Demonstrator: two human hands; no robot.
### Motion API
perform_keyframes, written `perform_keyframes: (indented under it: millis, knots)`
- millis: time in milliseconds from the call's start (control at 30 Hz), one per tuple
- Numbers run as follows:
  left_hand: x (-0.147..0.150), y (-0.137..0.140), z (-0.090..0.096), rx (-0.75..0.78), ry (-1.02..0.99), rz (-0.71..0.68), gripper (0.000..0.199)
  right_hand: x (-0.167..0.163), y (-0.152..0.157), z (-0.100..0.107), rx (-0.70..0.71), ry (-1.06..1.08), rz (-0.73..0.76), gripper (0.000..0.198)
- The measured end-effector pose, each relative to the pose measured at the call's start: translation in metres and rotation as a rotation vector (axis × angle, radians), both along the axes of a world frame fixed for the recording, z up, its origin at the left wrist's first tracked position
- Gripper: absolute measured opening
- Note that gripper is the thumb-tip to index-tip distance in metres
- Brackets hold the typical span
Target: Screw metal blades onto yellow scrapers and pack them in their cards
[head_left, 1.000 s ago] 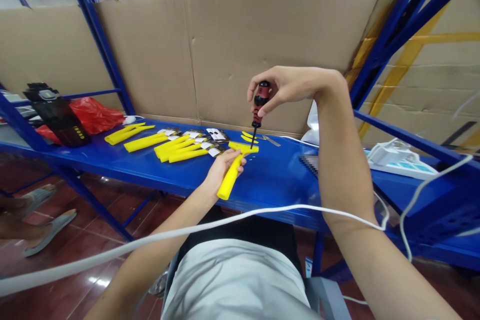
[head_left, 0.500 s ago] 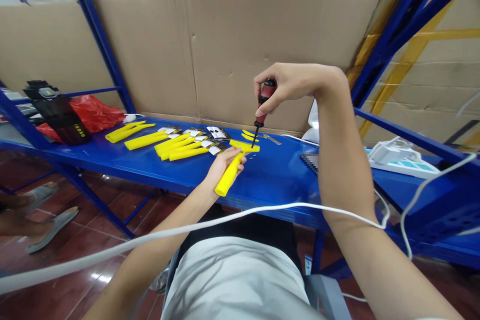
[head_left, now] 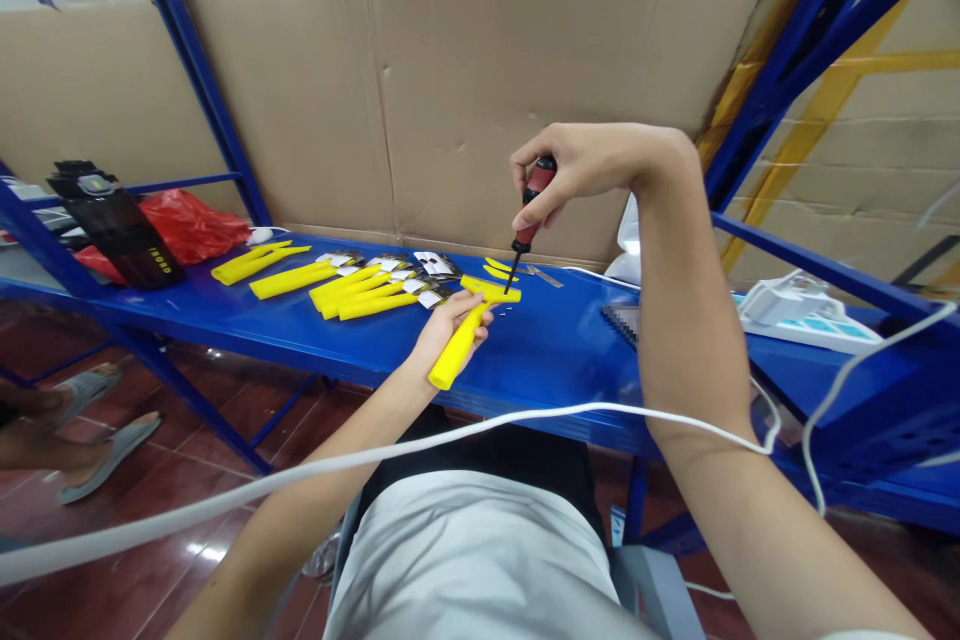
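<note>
My left hand (head_left: 448,322) is wrapped round a yellow T-shaped scraper handle (head_left: 456,352), its crosspiece pointing away from me and its round grip toward me. A red and black screwdriver (head_left: 528,234) is held nearly upright in my right hand (head_left: 564,170), fingers closed on its handle from above. The screwdriver's tip meets the right part of the crosspiece; whether a screw sits under it is too small to tell. Left of my hands lie several yellow scrapers (head_left: 360,298) with dark, white-labelled heads. Behind the crosspiece are small curved yellow pieces (head_left: 498,269) and a thin metal strip (head_left: 547,278).
A white cable (head_left: 525,417) crosses in front of my body. On the blue bench (head_left: 555,370) stand a black bottle (head_left: 112,235) and a red plastic bag (head_left: 196,226) at left, a dark flat device (head_left: 621,322) and a power strip (head_left: 814,325) at right. Cardboard (head_left: 465,100) walls the back. A person's slippered feet (head_left: 112,460) show at left.
Hardly anything differs. The screwdriver and my right hand have shifted very slightly to the right, with the tip still at the crosspiece. My left hand keeps its hold.
</note>
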State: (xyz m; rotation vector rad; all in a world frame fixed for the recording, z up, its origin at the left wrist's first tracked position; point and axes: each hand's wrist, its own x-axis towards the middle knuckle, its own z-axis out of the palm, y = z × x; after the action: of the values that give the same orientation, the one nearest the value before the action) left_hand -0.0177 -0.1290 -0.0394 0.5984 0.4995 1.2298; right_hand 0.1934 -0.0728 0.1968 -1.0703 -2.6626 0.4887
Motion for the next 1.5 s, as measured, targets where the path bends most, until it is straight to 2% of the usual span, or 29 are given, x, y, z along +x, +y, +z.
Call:
perform_keyframes:
  millis: [200, 700, 967, 1233, 1433, 1500]
  knots:
    - [0.001, -0.002, 0.003, 0.003, 0.019, 0.014, 0.021, 0.004, 0.009, 0.0, -0.023, 0.011, 0.015, 0.056]
    - [0.001, -0.002, 0.002, 0.046, 0.044, 0.039, 0.026, 0.004, 0.007, -0.003, -0.023, 0.058, -0.016, 0.065]
    - [0.003, -0.006, 0.01, 0.068, 0.048, 0.087, 0.037, 0.015, 0.0, 0.002, -0.02, 0.132, -0.038, 0.057]
    - [0.007, -0.011, 0.015, 0.092, 0.044, 0.051, 0.04, 0.042, -0.038, 0.016, 0.201, 0.256, -0.13, 0.048]
    - [0.005, -0.013, 0.013, 0.129, 0.05, 0.047, 0.044, 0.047, -0.05, 0.018, 0.27, 0.325, -0.158, 0.05]
    - [0.004, -0.012, 0.012, 0.14, 0.054, 0.047, 0.045, 0.045, -0.049, 0.017, 0.247, 0.32, -0.153, 0.049]
